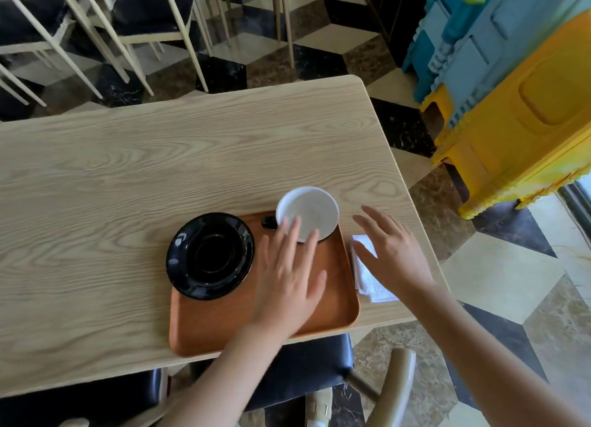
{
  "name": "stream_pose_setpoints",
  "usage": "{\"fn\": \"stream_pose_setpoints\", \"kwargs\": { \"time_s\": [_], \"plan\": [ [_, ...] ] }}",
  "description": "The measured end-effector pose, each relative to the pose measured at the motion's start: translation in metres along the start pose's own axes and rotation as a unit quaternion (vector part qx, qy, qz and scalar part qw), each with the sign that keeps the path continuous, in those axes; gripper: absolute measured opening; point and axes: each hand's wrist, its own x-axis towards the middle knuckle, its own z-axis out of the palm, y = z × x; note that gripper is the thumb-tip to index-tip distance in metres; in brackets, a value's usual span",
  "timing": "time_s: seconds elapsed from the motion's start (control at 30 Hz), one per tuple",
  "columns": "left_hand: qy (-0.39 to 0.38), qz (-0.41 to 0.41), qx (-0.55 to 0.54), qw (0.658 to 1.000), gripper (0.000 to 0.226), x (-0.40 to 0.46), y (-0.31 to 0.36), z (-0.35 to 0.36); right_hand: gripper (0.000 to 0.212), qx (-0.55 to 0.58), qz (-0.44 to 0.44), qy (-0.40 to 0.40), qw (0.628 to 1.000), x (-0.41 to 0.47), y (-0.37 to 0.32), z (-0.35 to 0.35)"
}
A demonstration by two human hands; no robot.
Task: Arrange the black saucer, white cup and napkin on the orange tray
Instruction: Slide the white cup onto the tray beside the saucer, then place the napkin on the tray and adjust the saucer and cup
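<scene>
Glossy black saucer (210,255) and white cup (307,213) on the tray (224,327).
Napkin (367,276) lies right of the tray; both hands, left (287,273) and right (388,250), spread.

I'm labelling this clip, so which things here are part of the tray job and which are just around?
Part of the job:
orange tray
black saucer, overhanging the tray's left edge
white cup, at the tray's far corner
napkin, on the table right of the tray

Just around:
table
chairs
yellow and blue plastic stools
</scene>
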Motion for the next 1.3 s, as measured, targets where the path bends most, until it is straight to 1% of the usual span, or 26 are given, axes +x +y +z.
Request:
{"fn": "stream_pose_setpoints", "kwargs": {
  "time_s": [0.07, 0.13, 0.2, 0.27, 0.37, 0.43, 0.47, 0.5, 0.57, 0.6, 0.63, 0.67, 0.7, 0.77, 0.83, 0.9, 0.93, 0.97, 1.03, 1.07, 1.1, 1.13, 1.17, 1.2, 1.27, 1.3],
  "plan": [
    [-0.030, 0.058, -0.014, 0.998, 0.059, -0.008, 0.024, 0.009, 0.046, -0.017, 0.069, -0.020, 0.997, -0.019, 0.013, 0.001],
    [-0.078, 0.102, 0.001, 0.992, 0.064, -0.016, 0.045, 0.020, 0.052, -0.026, 0.133, -0.050, 0.989, -0.035, 0.025, 0.003],
    [-0.116, 0.117, 0.041, 0.986, 0.066, -0.019, 0.059, 0.029, 0.057, -0.033, 0.181, -0.085, 0.979, -0.046, 0.034, 0.004],
    [-0.147, 0.115, 0.065, 0.980, 0.067, -0.020, 0.067, 0.035, 0.057, -0.012, 0.213, -0.096, 0.972, -0.052, 0.040, 0.004],
    [-0.177, 0.116, 0.074, 0.974, 0.070, -0.023, 0.071, 0.045, 0.050, 0.035, 0.243, -0.062, 0.967, -0.056, 0.043, 0.004],
    [-0.184, 0.121, 0.078, 0.972, 0.074, -0.024, 0.071, 0.049, 0.048, 0.073, 0.278, -0.041, 0.957, -0.053, 0.044, 0.004],
    [-0.182, 0.128, 0.079, 0.972, 0.076, -0.025, 0.071, 0.049, 0.044, 0.090, 0.298, -0.037, 0.950, -0.051, 0.043, 0.003],
    [-0.178, 0.132, 0.079, 0.972, 0.077, -0.025, 0.070, 0.050, 0.035, 0.106, 0.314, -0.032, 0.943, -0.048, 0.044, 0.003],
    [-0.185, 0.122, 0.073, 0.972, 0.077, -0.024, 0.070, 0.047, 0.011, 0.141, 0.352, -0.020, 0.925, -0.043, 0.045, 0.003],
    [-0.188, 0.118, 0.068, 0.973, 0.075, -0.024, 0.071, 0.046, 0.017, 0.161, 0.366, -0.015, 0.917, -0.041, 0.046, 0.003],
    [-0.188, 0.119, 0.051, 0.974, 0.072, -0.024, 0.070, 0.046, 0.024, 0.176, 0.371, -0.014, 0.912, -0.040, 0.048, 0.003],
    [-0.189, 0.119, 0.014, 0.975, 0.068, -0.023, 0.069, 0.048, 0.026, 0.190, 0.372, -0.016, 0.909, -0.039, 0.049, 0.002],
    [-0.193, 0.107, -0.043, 0.974, 0.063, -0.022, 0.068, 0.048, 0.024, 0.203, 0.368, -0.017, 0.907, -0.039, 0.049, 0.000],
    [-0.190, 0.044, -0.181, 0.964, 0.054, -0.020, 0.068, 0.043, 0.018, 0.234, 0.355, -0.012, 0.905, -0.040, 0.048, -0.007],
    [-0.149, -0.042, -0.299, 0.942, 0.044, -0.017, 0.068, 0.036, 0.014, 0.275, 0.336, -0.005, 0.901, -0.042, 0.044, -0.017],
    [-0.118, -0.140, -0.394, 0.901, 0.032, -0.014, 0.067, 0.029, 0.012, 0.332, 0.313, 0.002, 0.889, -0.045, 0.036, -0.028],
    [-0.110, -0.193, -0.441, 0.869, 0.029, -0.012, 0.066, 0.025, 0.011, 0.361, 0.304, 0.003, 0.882, -0.047, 0.032, -0.034],
    [-0.113, -0.245, -0.492, 0.828, 0.029, -0.011, 0.065, 0.022, 0.012, 0.387, 0.297, 0.001, 0.873, -0.048, 0.026, -0.039],
    [-0.139, -0.327, -0.585, 0.729, 0.038, -0.009, 0.062, 0.017, 0.015, 0.439, 0.283, -0.011, 0.852, -0.051, 0.017, -0.046],
    [-0.147, -0.350, -0.619, 0.687, 0.042, -0.010, 0.059, 0.014, 0.015, 0.468, 0.279, -0.022, 0.838, -0.052, 0.013, -0.048],
    [-0.145, -0.361, -0.645, 0.658, 0.042, -0.012, 0.056, 0.012, 0.014, 0.496, 0.279, -0.032, 0.821, -0.052, 0.007, -0.049],
    [-0.133, -0.365, -0.661, 0.642, 0.039, -0.015, 0.051, 0.009, 0.013, 0.519, 0.282, -0.039, 0.806, -0.053, 0.004, -0.046],
    [-0.117, -0.365, -0.663, 0.643, 0.038, -0.019, 0.046, 0.005, 0.014, 0.529, 0.290, -0.043, 0.796, -0.054, 0.000, -0.042],
    [-0.100, -0.363, -0.653, 0.657, 0.041, -0.023, 0.040, 0.003, 0.024, 0.524, 0.300, -0.046, 0.796, -0.055, -0.002, -0.037],
    [-0.081, -0.349, -0.619, 0.699, 0.055, -0.035, 0.028, 0.001, 0.047, 0.500, 0.297, -0.058, 0.812, -0.058, -0.009, -0.027],
    [-0.079, -0.336, -0.603, 0.720, 0.061, -0.041, 0.022, -0.001, 0.054, 0.488, 0.283, -0.069, 0.823, -0.058, -0.012, -0.021]
  ]
}}
